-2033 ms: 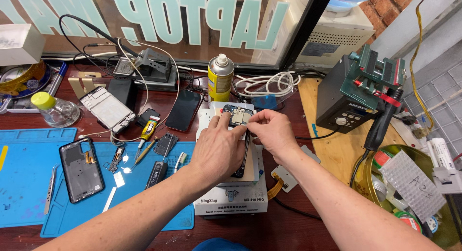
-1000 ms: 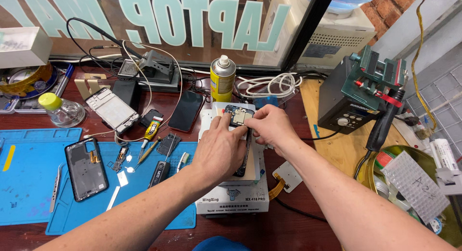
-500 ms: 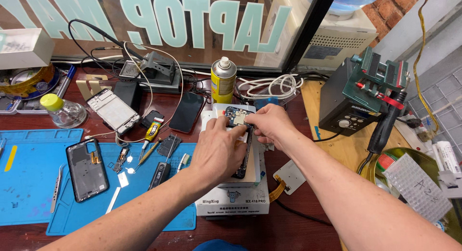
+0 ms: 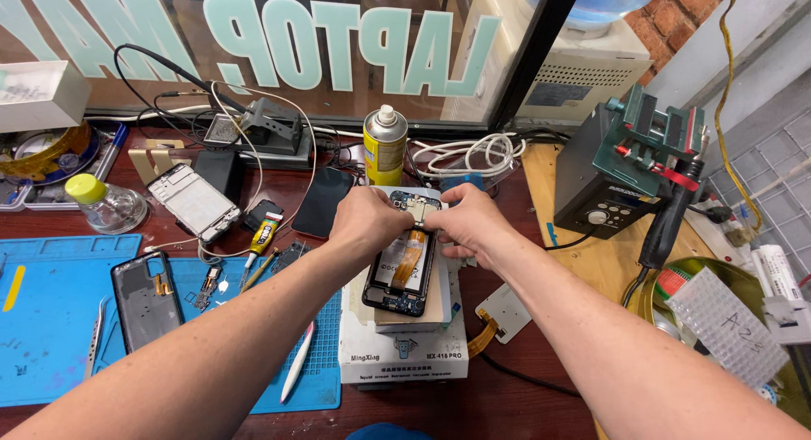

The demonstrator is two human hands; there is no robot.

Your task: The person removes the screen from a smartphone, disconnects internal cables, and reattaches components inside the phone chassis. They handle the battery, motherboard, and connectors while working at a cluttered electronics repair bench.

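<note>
The phone [image 4: 401, 271], opened with its orange flex cable showing, lies on a white heater box [image 4: 404, 351] at the middle of the bench, and both hands meet at its top end. The left hand [image 4: 367, 223] curls its fingers down onto the upper left corner, while the right hand [image 4: 469, 225] pinches the top edge just beside it. Around them lie a blue mat [image 4: 51, 330] with a phone back [image 4: 144, 296] at left, a yellow spray can [image 4: 384, 146] behind, and a solder station [image 4: 629, 165] at right.
</note>
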